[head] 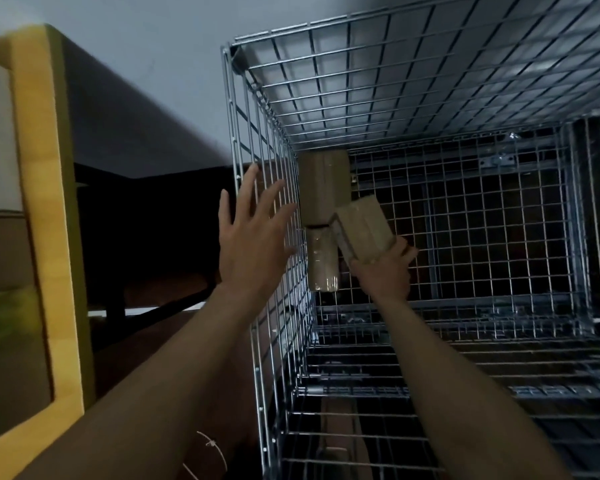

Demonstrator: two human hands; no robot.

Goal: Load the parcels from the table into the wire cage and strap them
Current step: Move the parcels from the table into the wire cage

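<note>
I look down into an open-topped wire cage of silver mesh. My right hand reaches inside it, shut on a small brown parcel held tilted above the cage floor. Two brown parcels lie end to end against the cage's left wall: a larger one farther in and a taped one nearer me. The held parcel's corner is close to the gap between them. My left hand is outside the cage, fingers spread, flat against the left mesh wall.
A yellow-edged table stands at the left with cardboard boxes on it, blurred. Dark floor and a dark frame lie between the table and the cage. The cage floor to the right of the parcels shows bare mesh.
</note>
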